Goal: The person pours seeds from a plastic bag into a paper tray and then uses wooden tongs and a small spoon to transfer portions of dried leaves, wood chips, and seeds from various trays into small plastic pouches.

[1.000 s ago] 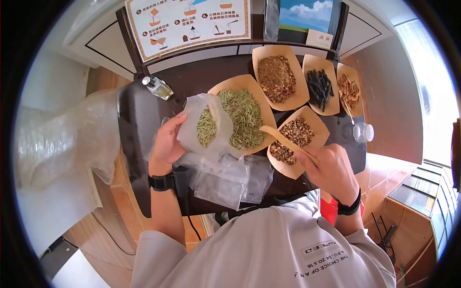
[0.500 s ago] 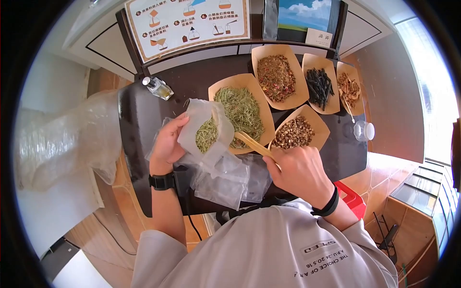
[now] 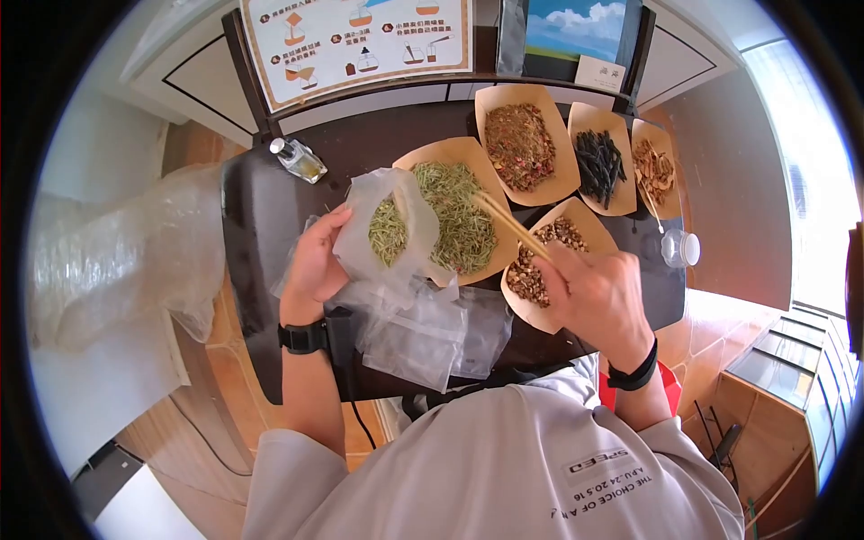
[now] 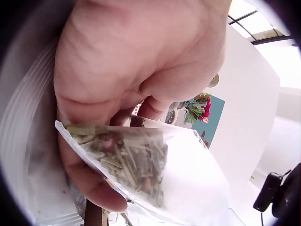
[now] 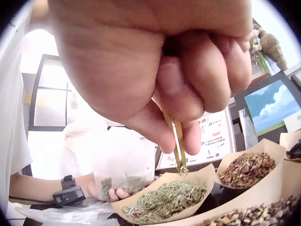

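Note:
My left hand (image 3: 315,261) grips a translucent white pouch (image 3: 360,202) at its left side, its mouth showing green dried herb (image 3: 387,234) inside. In the left wrist view the herb shows through the pouch wall (image 4: 202,174). Right beside the pouch sits a paper tray (image 3: 499,193) heaped with the same green herb (image 3: 454,211). My right hand (image 3: 598,292) pinches wooden tongs (image 3: 517,229), whose tips are over the right side of that tray. A little herb (image 5: 182,168) shows at the tong tips in the right wrist view.
Paper trays hold brown-red flakes (image 3: 517,144), dark strips (image 3: 598,166), pale shavings (image 3: 652,169) and brown chips (image 3: 531,274). Flat clear bags (image 3: 418,342) lie before the pouch. A glass bottle (image 3: 299,160) stands at left, a small clear jar (image 3: 679,248) at right.
The tongs went left from over the chip tray to the pouch's edge, then back right and up to the green herb tray. My left hand keeps the pouch nearly still.

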A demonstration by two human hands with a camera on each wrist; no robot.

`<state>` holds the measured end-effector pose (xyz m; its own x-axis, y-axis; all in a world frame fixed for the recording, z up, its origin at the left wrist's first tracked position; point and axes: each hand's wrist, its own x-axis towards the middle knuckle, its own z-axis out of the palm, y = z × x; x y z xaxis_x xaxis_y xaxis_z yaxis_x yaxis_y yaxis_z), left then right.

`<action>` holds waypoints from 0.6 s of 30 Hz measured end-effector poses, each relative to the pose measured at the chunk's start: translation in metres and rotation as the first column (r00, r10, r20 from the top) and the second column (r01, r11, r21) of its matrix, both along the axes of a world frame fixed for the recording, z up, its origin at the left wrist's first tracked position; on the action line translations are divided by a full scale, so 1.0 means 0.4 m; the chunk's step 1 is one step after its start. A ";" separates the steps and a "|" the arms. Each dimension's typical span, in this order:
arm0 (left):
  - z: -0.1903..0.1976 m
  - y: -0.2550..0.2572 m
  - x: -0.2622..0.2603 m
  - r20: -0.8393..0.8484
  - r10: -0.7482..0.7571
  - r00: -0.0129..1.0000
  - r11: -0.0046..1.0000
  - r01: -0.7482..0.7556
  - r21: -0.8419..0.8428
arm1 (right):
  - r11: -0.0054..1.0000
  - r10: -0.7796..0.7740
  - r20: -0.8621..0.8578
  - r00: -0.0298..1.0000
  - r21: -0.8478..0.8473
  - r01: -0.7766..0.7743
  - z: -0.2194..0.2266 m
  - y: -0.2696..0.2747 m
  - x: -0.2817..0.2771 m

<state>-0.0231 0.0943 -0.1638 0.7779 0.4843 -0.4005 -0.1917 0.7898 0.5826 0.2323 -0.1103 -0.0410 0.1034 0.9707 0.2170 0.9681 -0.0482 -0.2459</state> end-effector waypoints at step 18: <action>-0.016 0.006 -0.006 -0.020 0.004 1.000 0.999 -0.005 -0.046 | 0.991 -0.115 -0.330 0.937 0.030 0.132 0.008 0.013 0.014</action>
<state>-0.0257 0.0967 -0.1703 0.7673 0.4685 -0.4379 -0.1845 0.8152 0.5490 0.2378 -0.1053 -0.0378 0.2954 0.9342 0.2001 0.8212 -0.1412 -0.5529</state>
